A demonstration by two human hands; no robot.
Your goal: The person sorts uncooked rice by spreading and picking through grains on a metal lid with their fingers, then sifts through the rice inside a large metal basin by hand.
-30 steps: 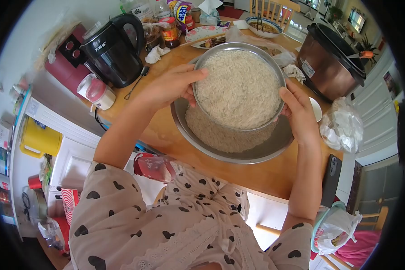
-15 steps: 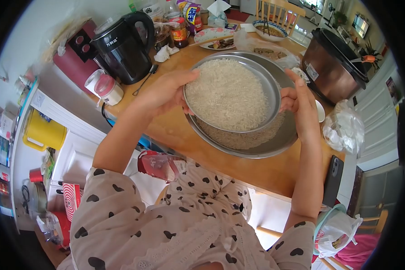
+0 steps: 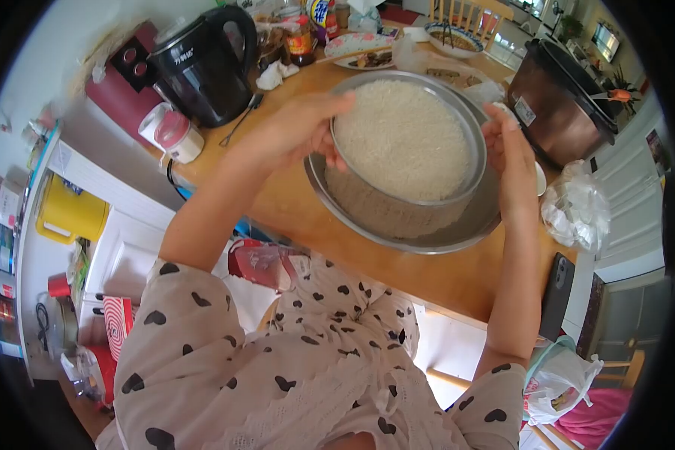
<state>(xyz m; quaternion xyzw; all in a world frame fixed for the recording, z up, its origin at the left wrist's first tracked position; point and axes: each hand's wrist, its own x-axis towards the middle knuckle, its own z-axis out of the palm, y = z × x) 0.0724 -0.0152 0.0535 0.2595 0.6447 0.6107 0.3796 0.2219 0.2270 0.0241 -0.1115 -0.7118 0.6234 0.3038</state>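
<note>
A round metal sieve-like pan (image 3: 481, 161) full of white rice (image 3: 405, 139) is held up over a wide metal basin (image 3: 457, 241). More grain (image 3: 386, 214) lies in the basin, partly hidden under the pan. My left hand (image 3: 307, 127) grips the pan's left rim, thumb on top and fingers below. At the right side, my right hand (image 3: 511, 154) has its fingers raised and apart beside the rim, with the palm facing the pan.
A black kettle (image 3: 202, 67) and a pink-lidded jar (image 3: 178, 135) stand at the left. A brown cooker (image 3: 559, 105), a plastic bag (image 3: 577, 206) and a phone (image 3: 559, 292) are at the right. Behind the basin are a floral plate (image 3: 360, 46) and a noodle bowl (image 3: 455, 41).
The pan moved left, then back right and slightly up over the basin. The rice has shifted and looks more level. My right hand's fingers have come off the rim.
</note>
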